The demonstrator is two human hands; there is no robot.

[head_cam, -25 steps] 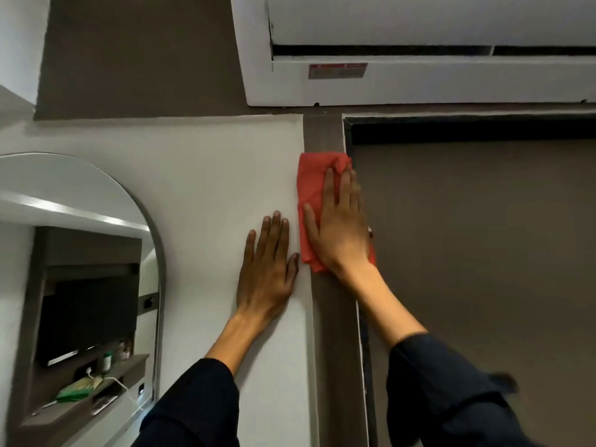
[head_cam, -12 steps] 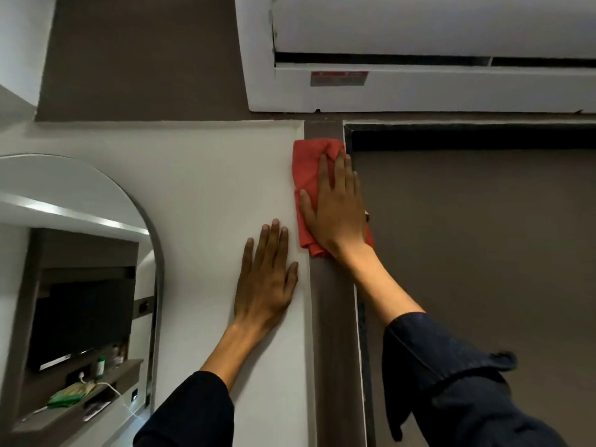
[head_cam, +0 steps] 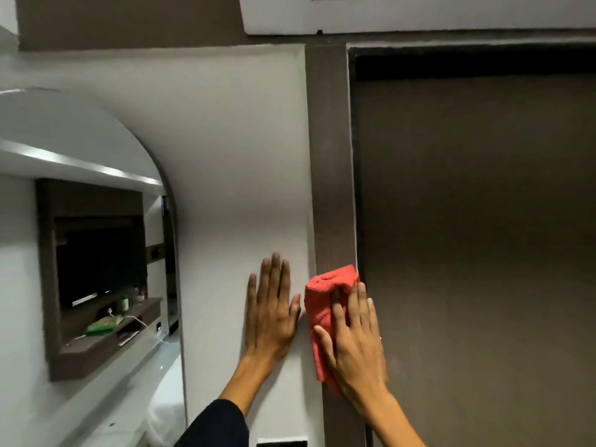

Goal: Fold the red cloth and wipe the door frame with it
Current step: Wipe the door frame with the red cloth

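The folded red cloth lies flat against the dark brown vertical door frame, well below its top corner. My right hand presses on the cloth with fingers spread, covering its lower half. My left hand rests flat and open on the white wall just left of the frame, holding nothing. The brown door fills the right side.
An arched mirror hangs on the wall at the left, reflecting a shelf with small items and a dark screen. A white air conditioner unit sits above the door frame. A white switch plate edge shows at the bottom.
My right hand has slid the cloth down the frame from near the top corner. The view tilted downward. My left hand stays flat on the wall.
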